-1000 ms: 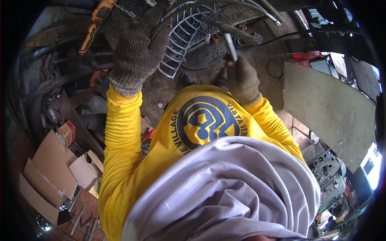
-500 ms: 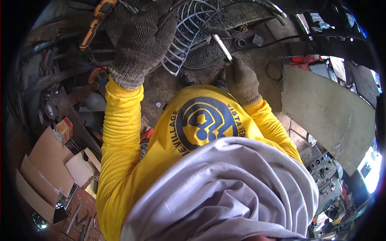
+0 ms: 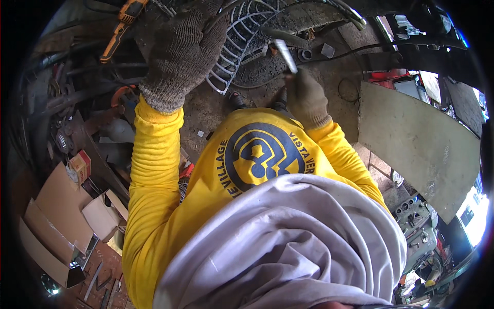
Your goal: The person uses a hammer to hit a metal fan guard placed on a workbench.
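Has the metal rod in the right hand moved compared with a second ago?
Yes. The rod in the right hand now tilts up-left, its tip nearer the white wire grille than before.

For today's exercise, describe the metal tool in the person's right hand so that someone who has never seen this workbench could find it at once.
Start at the white wire fan guard at the top of the dirty workbench. Just right of it, the gloved right hand grips a slim, shiny metal rod slanting up toward the guard. It is the only bright, straight bar there; the orange-handled tool lies far left.

White wire fan guard (image 3: 242, 36), curved ribs, tilted on grimy bench; silvery metal rod (image 3: 284, 54), slanted upward
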Motion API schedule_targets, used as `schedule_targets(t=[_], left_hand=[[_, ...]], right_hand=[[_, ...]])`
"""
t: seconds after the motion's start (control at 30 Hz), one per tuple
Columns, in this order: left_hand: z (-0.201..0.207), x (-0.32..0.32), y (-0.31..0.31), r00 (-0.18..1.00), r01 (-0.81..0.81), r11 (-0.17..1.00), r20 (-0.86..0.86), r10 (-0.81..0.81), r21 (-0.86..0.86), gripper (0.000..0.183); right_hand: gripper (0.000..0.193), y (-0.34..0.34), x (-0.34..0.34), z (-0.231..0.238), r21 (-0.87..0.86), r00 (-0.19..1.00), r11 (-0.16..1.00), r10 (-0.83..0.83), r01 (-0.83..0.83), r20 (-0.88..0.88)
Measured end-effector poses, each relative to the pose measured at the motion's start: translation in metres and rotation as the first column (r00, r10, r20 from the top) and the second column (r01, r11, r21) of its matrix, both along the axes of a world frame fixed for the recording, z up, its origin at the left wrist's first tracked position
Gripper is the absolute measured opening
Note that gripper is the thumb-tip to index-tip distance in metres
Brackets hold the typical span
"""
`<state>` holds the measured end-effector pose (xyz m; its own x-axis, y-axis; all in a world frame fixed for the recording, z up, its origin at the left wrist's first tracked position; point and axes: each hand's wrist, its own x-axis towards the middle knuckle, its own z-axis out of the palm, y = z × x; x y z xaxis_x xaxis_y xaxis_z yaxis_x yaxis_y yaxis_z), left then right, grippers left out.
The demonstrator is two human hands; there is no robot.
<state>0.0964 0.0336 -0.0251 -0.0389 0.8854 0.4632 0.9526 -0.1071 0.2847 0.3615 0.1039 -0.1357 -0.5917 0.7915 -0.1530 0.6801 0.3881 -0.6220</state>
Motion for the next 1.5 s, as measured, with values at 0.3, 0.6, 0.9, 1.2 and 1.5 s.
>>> schedule_targets(t=[0.3, 0.6, 0.9, 1.2, 1.5], left_hand=[[0.001, 0.003, 0.002, 0.997, 0.019, 0.998, 0.076, -0.023, 0.062, 0.036], [-0.001, -0.003, 0.0, 0.992, 0.054, 0.997, -0.117, -0.048, 0.05, 0.034], [-0.003, -0.002, -0.001, 0.964, 0.049, 0.992, -0.264, -0.018, 0.112, 0.035], [0.0, 0.0, -0.01, 0.788, 0.005, 0.998, -0.615, 0.031, 0.056, 0.033], [-0.006, -0.007, -0.003, 0.988, -0.009, 0.994, -0.154, 0.026, 0.112, 0.035]], right_hand=[[0.026, -0.006, 0.003, 0.013, -0.031, 0.995, 0.999, -0.02, 0.018, -0.095], [0.02, -0.004, 0.008, 0.004, 0.008, 0.984, 1.0, -0.019, 0.021, -0.177], [0.019, -0.002, 0.006, -0.01, -0.028, 0.997, 0.999, 0.022, -0.025, -0.072], [0.024, -0.017, 0.009, 0.023, 0.04, 0.964, 0.999, -0.002, 0.013, -0.266], [0.021, -0.012, 0.006, 0.022, 0.141, 0.965, 0.99, 0.066, -0.03, -0.254]])
